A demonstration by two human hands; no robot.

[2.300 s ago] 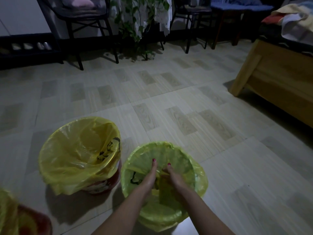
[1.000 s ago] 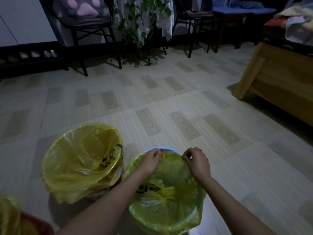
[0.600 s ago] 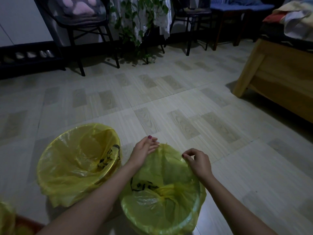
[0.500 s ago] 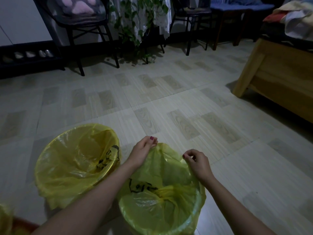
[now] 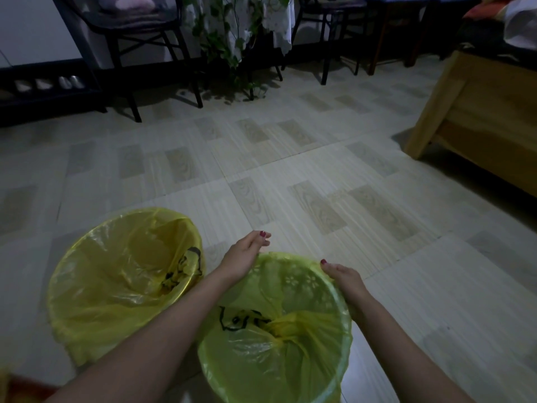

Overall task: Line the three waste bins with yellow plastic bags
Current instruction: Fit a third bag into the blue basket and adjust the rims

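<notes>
So, both hands on the near bin's yellow bag (image 5: pixel 279 353), left hand (image 5: pixel 242 258) pinching its far edge, right hand (image 5: pixel 344 282) pressing the right rim, second lined bin (image 5: pixel 122 283) just left, floor tiles.

The near bin (image 5: pixel 334 303) is wholly wrapped by its yellow bag (image 5: pixel 279 359), and the bottom edge cuts off its near side. Left of it, a third bin (image 5: pixel 20 392) shows only a red sliver in the corner. Fingertips of the right hand (image 5: pixel 345 282) are hidden behind that bag's rim.
</notes>
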